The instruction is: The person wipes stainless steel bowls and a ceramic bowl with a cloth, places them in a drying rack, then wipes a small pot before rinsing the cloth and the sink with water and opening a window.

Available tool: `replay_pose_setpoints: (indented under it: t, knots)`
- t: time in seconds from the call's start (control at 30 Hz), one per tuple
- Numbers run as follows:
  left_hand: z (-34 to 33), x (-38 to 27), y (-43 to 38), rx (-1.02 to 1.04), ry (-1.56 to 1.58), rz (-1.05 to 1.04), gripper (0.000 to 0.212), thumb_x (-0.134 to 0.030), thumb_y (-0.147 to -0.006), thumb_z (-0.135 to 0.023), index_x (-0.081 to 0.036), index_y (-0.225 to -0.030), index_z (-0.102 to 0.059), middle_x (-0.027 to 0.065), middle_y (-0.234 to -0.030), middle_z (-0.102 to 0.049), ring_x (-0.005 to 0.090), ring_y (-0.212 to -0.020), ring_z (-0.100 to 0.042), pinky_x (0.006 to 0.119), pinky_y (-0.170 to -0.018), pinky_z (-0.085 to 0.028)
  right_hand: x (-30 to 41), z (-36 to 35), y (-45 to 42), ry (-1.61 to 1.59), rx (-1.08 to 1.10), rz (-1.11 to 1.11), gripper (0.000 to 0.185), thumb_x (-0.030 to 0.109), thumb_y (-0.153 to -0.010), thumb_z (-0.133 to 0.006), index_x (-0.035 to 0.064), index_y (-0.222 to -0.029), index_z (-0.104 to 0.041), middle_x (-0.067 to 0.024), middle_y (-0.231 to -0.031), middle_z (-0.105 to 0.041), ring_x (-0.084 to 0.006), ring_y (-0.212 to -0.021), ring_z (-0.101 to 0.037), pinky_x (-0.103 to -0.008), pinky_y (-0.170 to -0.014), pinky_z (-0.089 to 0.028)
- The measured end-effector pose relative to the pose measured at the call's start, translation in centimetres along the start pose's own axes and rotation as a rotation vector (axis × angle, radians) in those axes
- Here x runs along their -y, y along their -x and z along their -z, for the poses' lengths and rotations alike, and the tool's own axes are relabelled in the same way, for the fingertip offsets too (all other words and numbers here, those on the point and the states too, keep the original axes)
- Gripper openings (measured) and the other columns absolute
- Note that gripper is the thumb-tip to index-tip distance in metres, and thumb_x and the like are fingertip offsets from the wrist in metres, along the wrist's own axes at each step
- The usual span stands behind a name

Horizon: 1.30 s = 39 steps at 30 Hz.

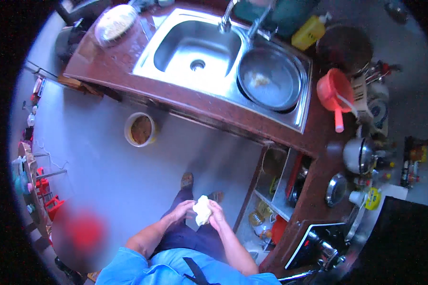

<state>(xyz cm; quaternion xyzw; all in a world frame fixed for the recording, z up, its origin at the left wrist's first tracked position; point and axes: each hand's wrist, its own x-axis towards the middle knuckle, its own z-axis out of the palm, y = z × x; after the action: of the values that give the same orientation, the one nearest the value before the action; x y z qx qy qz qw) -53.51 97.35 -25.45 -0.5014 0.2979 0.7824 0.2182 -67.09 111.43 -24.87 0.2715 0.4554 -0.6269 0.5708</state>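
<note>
A pale, lumpy piece of food [202, 211], its exact kind unclear, is between my hands at waist height, over the floor. My right hand [217, 213] grips it from the right side. My left hand [184, 210] is at its left edge with the fingers partly curled; whether they press on it cannot be made out. Beyond the hands, a round metal basin [270, 79] with water and a small pale lump in it sits in the right bowl of the steel sink [196, 46].
A white bucket [141, 129] with brown contents stands on the floor near the counter [207, 107]. A pink dipper [335, 91], a yellow bottle [308, 32], a lidded pot [358, 155] and a metal lid [336, 190] lie along the counter. Open shelves [271, 199] are below on the right.
</note>
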Motion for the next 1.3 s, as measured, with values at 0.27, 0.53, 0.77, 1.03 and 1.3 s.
replay_pose_setpoints:
  t: [0.27,0.53,0.77,1.03,1.3]
  knots:
    - [-1.6,-12.5,10.3,-0.01,0.059,-0.399,0.052,-0.029,-0.093,-0.057,-0.014,-0.139,-0.04,0.0058,-0.122,-0.055,0.0201,-0.112,-0.053,0.041,-0.087,-0.048,8.1,-15.2,5.2,0.92,0.078,0.585,0.054,0.006,-0.077,-0.069,-0.003,-0.128,-0.053,-0.0126,-0.12,-0.06,-0.0215,-0.108,-0.059,-0.0321,-0.093,-0.048]
    - [1.3,-19.1,8.5,0.126,0.42,-0.665,0.039,-0.031,-0.092,-0.059,-0.01,-0.124,-0.054,0.0031,-0.113,-0.059,0.0155,-0.1,-0.057,0.034,-0.083,-0.05,10.6,-22.8,4.6,0.628,0.325,0.579,0.047,-0.01,-0.08,-0.054,-0.0069,-0.127,-0.047,-0.0174,-0.124,-0.054,-0.0262,-0.109,-0.058,-0.0375,-0.094,-0.049]
    - [1.4,-23.5,11.8,-0.142,0.118,-0.949,0.055,-0.027,-0.081,-0.073,-0.005,-0.127,-0.052,0.006,-0.116,-0.06,0.0154,-0.106,-0.055,0.031,-0.09,-0.046,15.6,-30.3,5.3,0.918,0.421,0.581,0.023,-0.003,-0.087,-0.054,-0.0045,-0.109,-0.058,-0.0123,-0.104,-0.061,-0.0202,-0.094,-0.06,-0.0331,-0.085,-0.05]
    - [0.0,-32.0,15.7,0.029,0.548,-1.072,0.061,-0.019,-0.084,-0.07,-0.003,-0.136,-0.042,0.0062,-0.118,-0.058,0.0146,-0.104,-0.058,0.031,-0.09,-0.048,27.2,-37.7,-0.1,0.843,0.599,0.496,0.034,0.011,-0.092,-0.052,-0.0049,-0.121,-0.049,-0.018,-0.113,-0.059,-0.0278,-0.101,-0.062,-0.0376,-0.086,-0.052]
    - [1.1,-39.9,14.8,-0.152,0.237,-1.194,0.066,-0.003,-0.073,-0.07,-0.004,-0.134,-0.045,0.0083,-0.118,-0.058,0.0175,-0.113,-0.054,0.032,-0.095,-0.045,33.5,-39.9,-5.0,0.834,0.749,0.248,0.039,0.022,-0.095,-0.055,-0.0029,-0.124,-0.049,-0.0187,-0.116,-0.06,-0.0287,-0.101,-0.063,-0.0418,-0.084,-0.054]
